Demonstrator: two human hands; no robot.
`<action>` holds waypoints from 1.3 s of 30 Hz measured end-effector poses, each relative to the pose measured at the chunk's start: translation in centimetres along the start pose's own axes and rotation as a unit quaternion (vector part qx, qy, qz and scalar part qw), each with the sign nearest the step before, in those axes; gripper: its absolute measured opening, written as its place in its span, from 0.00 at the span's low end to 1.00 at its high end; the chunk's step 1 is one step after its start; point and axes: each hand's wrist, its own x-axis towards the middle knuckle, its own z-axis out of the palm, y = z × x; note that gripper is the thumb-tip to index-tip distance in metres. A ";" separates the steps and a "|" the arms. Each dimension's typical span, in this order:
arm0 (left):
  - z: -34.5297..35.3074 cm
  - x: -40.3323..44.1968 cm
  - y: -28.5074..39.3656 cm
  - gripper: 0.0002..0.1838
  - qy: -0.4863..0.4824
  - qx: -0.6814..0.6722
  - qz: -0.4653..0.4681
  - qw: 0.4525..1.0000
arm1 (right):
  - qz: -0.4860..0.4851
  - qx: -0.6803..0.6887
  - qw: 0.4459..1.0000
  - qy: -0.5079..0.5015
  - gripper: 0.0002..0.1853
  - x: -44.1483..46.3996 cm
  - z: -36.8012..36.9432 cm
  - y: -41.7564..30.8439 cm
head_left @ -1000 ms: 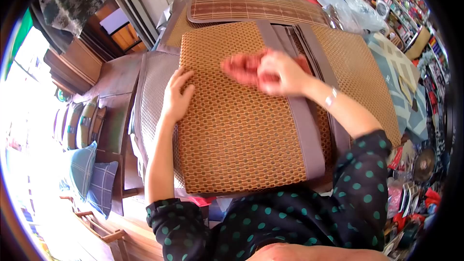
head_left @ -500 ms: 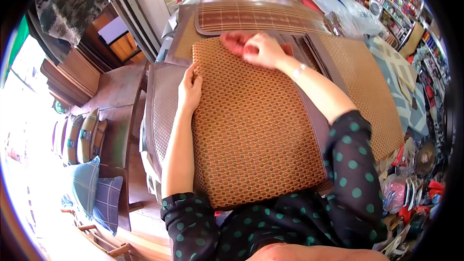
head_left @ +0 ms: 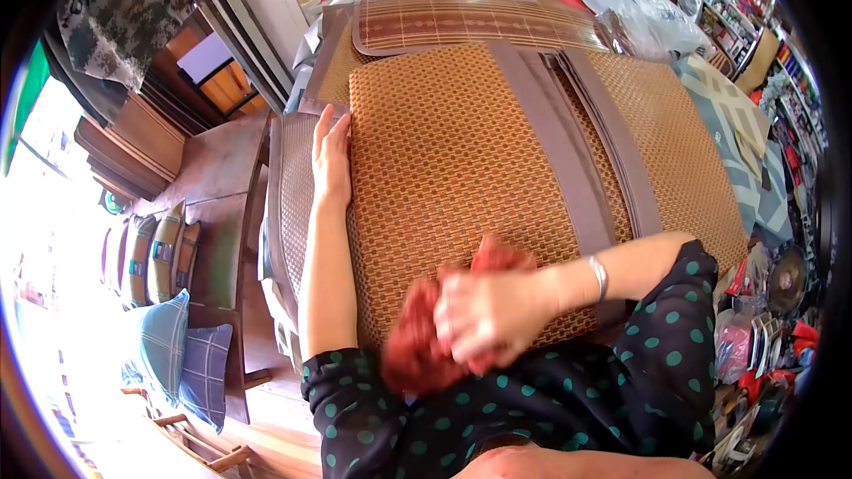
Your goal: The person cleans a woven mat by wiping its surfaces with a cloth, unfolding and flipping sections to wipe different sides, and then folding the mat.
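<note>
A folded woven mat (head_left: 444, 168), brown and tan with a grey cloth border, lies on a pile of similar mats in front of me. In my right hand (head_left: 493, 310) is a crumpled red cloth (head_left: 422, 346), bunched under the fist at the near edge of the mat. Parts of the cloth stick out on both sides of the fingers, slightly blurred. My left hand (head_left: 332, 155) rests at the mat's left edge with its fingers stretched out, holding nothing. A silver bracelet (head_left: 598, 278) circles my right wrist.
A glossy slatted mat (head_left: 479, 18) lies behind. Another woven mat (head_left: 683, 142) is on the right. Plastic-wrapped goods (head_left: 630, 9) sit at the back right. On the left stand a wooden bench (head_left: 213, 248) and blue cushions (head_left: 206, 372). Crowded shelves line the right.
My right hand has brought the red cloth from the mat's far edge to its near edge. My left hand's fingers have straightened and moved slightly left.
</note>
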 end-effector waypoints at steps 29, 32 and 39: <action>-1.0 0.3 -0.9 0.34 -0.033 -0.104 -0.043 0.993 | 0.122 -0.149 0.981 0.034 0.22 -4.3 -1.3 -2.8; -0.8 0.4 -1.8 0.34 -0.068 0.033 0.037 0.996 | 0.237 -0.249 0.938 0.047 0.17 -6.9 -6.4 1.7; 1.0 -1.6 0.7 0.31 -0.104 0.450 0.117 0.879 | 0.550 -0.389 0.723 0.152 0.25 -14.2 -15.4 14.0</action>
